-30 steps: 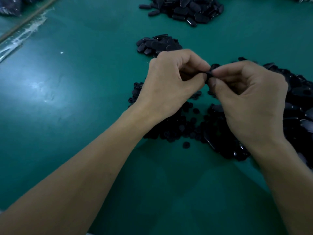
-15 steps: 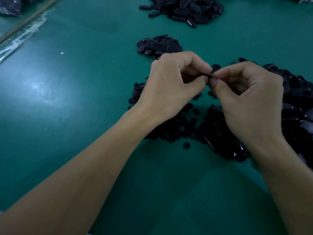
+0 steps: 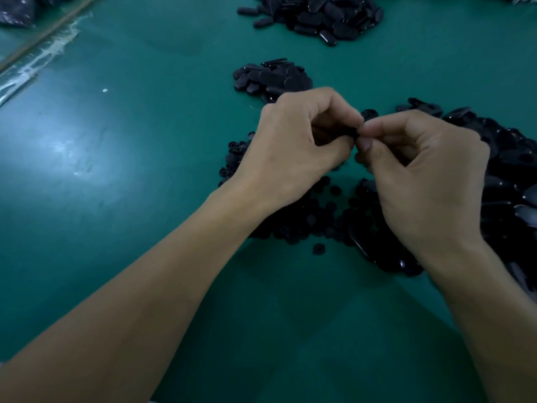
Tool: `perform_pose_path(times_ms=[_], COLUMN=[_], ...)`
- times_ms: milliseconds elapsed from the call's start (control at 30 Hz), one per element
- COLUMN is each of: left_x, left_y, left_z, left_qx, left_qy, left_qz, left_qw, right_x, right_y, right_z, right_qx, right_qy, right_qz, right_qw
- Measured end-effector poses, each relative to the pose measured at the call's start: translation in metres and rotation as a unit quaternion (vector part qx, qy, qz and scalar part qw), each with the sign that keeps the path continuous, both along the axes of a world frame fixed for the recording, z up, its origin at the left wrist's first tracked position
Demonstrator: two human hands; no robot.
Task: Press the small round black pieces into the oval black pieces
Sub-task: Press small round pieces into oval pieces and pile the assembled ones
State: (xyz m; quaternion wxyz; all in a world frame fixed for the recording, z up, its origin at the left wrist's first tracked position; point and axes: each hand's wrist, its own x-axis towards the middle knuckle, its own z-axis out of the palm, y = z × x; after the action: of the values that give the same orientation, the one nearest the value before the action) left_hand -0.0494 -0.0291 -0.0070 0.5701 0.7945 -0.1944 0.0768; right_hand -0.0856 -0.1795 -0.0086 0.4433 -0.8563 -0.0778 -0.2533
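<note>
Green table [image 3: 116, 170] spreads wide on the left, out to a tape strip [image 3: 37, 65]. At centre, the left hand [image 3: 293, 146] and right hand [image 3: 430, 181] meet fingertip to fingertip, both pinching one black piece [image 3: 352, 131] above the round pieces [image 3: 305, 222]. Oval pieces [image 3: 511, 175] crowd the right edge.

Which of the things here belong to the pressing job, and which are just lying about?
Job: left hand, right hand, black piece pinched between them, small round pieces, oval pieces, oval stack, far oval pile.
Lying about: clear plastic strip, dark bag, white speck.
</note>
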Motion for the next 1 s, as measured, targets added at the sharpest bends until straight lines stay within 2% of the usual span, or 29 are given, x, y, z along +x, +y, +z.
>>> perform_pose_path(times_ms=[333, 533, 667, 1000], left_x=[0.002, 0.002, 0.003, 0.006], left_y=[0.002, 0.001, 0.001, 0.005], left_z=[-0.001, 0.0, 0.001, 0.002], left_qx=[0.054, 0.021, -0.021, -0.03], left_qy=[-0.052, -0.012, 0.03, 0.071], left_qz=[0.038, 0.015, -0.02, -0.023], left_qw=[0.996, 1.0, 0.999, 0.997], right_x=[-0.002, 0.003, 0.007, 0.011], right_y=[0.003, -0.005, -0.01, -0.017], right_z=[0.003, 0.005, 0.003, 0.002], right_qx=[-0.057, -0.088, -0.021, 0.091], right_qy=[-0.022, -0.036, 0.006, 0.064], right_qz=[0.012, -0.012, 0.028, 0.091], right_qw=[0.998, 0.995, 0.999, 0.99])
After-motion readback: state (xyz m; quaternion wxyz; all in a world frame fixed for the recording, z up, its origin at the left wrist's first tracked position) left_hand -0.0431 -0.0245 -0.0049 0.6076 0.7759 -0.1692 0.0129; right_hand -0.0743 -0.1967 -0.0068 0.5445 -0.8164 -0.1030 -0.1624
